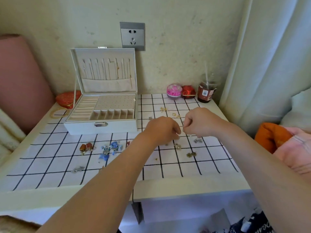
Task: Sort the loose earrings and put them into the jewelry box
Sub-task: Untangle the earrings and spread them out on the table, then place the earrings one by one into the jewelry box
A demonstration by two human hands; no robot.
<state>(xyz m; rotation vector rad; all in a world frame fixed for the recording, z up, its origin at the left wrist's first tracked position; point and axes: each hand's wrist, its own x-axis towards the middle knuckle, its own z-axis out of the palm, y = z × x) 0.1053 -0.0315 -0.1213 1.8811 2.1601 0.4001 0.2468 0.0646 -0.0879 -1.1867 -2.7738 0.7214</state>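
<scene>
Red pouch (67, 99) beside open jewelry box (101, 127)

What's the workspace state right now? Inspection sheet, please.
Surface: checked cloth over a white table.
Job's things: jewelry box open, lid up; red-brown earrings, blue earrings and gold earrings loose on the cloth, with more small pieces near the hands.
Clutter: drink cup, pink ball and red pouch at the back; bangle left of the box.
Grippers: right hand pinches a small earring; left hand has fingers curled by the cloth, grip unclear.
Cables: nothing seen.
Surroundings: wall socket; curtain on the right.
</scene>
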